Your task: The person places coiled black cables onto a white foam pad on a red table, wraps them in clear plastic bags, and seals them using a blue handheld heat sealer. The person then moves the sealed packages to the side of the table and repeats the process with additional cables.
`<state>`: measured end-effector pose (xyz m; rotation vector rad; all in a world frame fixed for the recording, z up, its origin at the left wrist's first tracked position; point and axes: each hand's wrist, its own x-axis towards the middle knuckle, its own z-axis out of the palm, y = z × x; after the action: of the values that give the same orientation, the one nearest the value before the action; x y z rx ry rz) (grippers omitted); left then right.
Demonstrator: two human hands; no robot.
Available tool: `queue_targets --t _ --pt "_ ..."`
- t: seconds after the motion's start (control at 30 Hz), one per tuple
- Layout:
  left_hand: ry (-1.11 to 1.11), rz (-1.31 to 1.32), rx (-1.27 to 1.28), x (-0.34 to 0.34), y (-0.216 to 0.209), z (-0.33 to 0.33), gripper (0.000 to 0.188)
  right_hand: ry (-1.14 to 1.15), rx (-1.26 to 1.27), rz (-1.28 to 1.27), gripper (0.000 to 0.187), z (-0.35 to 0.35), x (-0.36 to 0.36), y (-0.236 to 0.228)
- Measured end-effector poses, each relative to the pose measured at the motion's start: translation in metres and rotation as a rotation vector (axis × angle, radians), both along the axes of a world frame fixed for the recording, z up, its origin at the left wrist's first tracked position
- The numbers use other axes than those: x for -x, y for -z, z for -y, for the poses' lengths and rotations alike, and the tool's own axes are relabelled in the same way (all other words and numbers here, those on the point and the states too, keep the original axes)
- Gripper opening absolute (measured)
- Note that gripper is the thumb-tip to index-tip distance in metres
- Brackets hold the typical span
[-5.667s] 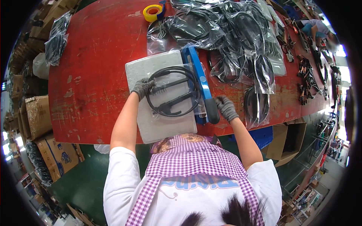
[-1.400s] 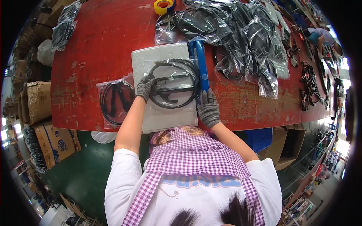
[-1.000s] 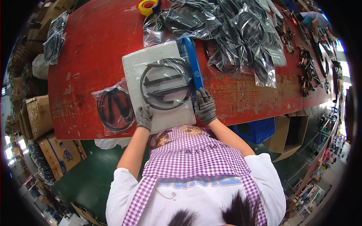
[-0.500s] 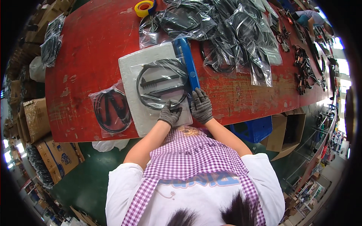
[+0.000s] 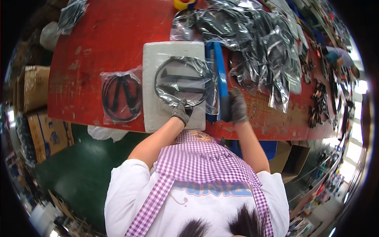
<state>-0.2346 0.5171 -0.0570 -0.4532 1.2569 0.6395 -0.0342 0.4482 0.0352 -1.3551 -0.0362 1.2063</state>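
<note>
A clear plastic bag [image 5: 183, 93] with a coiled black cable and black straight parts lies on a white foam block [image 5: 153, 112]. My left hand [image 5: 181, 113], in a grey glove, pinches the bag's near edge. The bag's right edge reaches into a blue bag sealer [image 5: 222, 73] beside the foam. The sealer's long lever stands apart from its base. My right hand [image 5: 238, 107], gloved and slightly blurred, closes on the dark near end of that lever. Left of the foam lies another bagged black cable [image 5: 121, 96].
Many bagged cables [image 5: 252, 43] are heaped at the far right of the red table [image 5: 94, 51]. A roll of yellow tape [image 5: 184, 4] sits at the far edge. Cardboard boxes [image 5: 37, 89] stand left, and an open carton [image 5: 290, 158] is below the table at right.
My right hand has shifted right, and the sealer's lever has swung away from its base. My left hand stays at the bag's near edge. The whole view has turned a little.
</note>
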Motion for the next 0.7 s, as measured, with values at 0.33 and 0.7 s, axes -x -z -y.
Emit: queue_targets --t 0.33,0.7 --pt "-0.052 -0.203 -0.607 0.167 -0.028 -0.075 0.020 -0.277 0.073 -0.326 0.046 -0.081 -0.171 0.207" --pt "0.679 -1.373 -0.799 0.382 0.045 -0.163 0.023 0.263 0.141 0.374 0.032 -0.086 -0.091 0.087"
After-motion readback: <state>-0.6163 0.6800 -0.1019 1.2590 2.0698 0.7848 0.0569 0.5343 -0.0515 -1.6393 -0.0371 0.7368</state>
